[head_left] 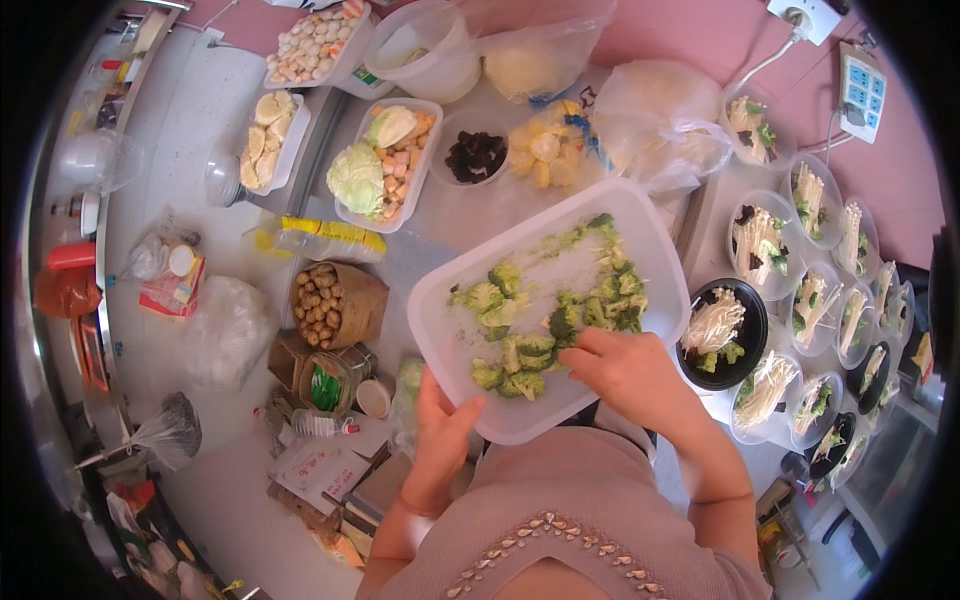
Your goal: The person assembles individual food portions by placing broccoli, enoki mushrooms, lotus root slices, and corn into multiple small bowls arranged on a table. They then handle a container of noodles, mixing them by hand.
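A translucent white plastic tub (655, 235) is tilted in front of me, with loose broccoli florets (525, 352) spread over its bottom. My left hand (440, 428) grips the tub's near left edge, its thumb over the rim and the other fingers hidden beneath. Inside the tub, my right hand (615, 365) has its fingers bunched together against the florets near the close side. Just right of the tub sits a black bowl (757, 350) holding enoki mushrooms (712, 320) and some broccoli.
Several clear bowls of enoki and greens (760, 240) crowd the right side. Beyond the tub stand a container of cabbage and orange chunks (410, 175) and a bowl of black fungus (476, 155). At left are a bag of small potatoes (345, 305) and a plastic bag (232, 330).
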A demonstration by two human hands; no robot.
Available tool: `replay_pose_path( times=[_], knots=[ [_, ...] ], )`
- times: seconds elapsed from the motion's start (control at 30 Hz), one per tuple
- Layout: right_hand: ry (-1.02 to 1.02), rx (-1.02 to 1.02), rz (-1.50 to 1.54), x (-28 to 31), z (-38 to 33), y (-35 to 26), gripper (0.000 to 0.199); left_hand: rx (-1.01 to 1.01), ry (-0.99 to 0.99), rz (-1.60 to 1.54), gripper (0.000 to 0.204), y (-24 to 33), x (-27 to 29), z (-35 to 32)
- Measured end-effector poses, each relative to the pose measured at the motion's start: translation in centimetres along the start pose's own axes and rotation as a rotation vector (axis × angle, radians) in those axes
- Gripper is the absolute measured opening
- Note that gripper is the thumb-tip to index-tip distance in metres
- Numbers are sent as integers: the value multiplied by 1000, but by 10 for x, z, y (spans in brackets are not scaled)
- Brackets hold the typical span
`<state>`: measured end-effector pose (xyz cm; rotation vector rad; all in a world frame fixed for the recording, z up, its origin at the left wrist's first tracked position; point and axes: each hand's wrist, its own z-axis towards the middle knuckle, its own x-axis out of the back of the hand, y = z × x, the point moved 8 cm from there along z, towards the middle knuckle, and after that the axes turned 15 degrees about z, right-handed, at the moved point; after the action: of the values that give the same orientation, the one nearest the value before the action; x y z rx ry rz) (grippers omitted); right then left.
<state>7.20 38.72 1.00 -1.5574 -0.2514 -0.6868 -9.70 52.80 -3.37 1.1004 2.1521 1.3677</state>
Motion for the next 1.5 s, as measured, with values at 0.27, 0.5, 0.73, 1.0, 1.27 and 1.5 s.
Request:
replay_pose_path(
  times=[0.27,0.5,0.73,1.0,1.27,1.5],
  knots=[
    [65,-195,301,-18,13,36,23,-7,19,-20,68,-1,1,-3],
    [234,-524,1106,-3,-29,69,18,61,52,-75,70,-20,12,-3],
    [717,-572,939,65,-153,90,18,66,78,-77,69,-25,22,-7],
    [1034,-338,1332,72,-212,139,15,81,42,-89,74,-29,24,0],
    [1268,-289,1637,56,-213,143,17,50,34,-45,71,-18,17,2],
    [1207,-558,1431,37,-232,152,14,79,58,40,69,-13,18,3]
  ],
)
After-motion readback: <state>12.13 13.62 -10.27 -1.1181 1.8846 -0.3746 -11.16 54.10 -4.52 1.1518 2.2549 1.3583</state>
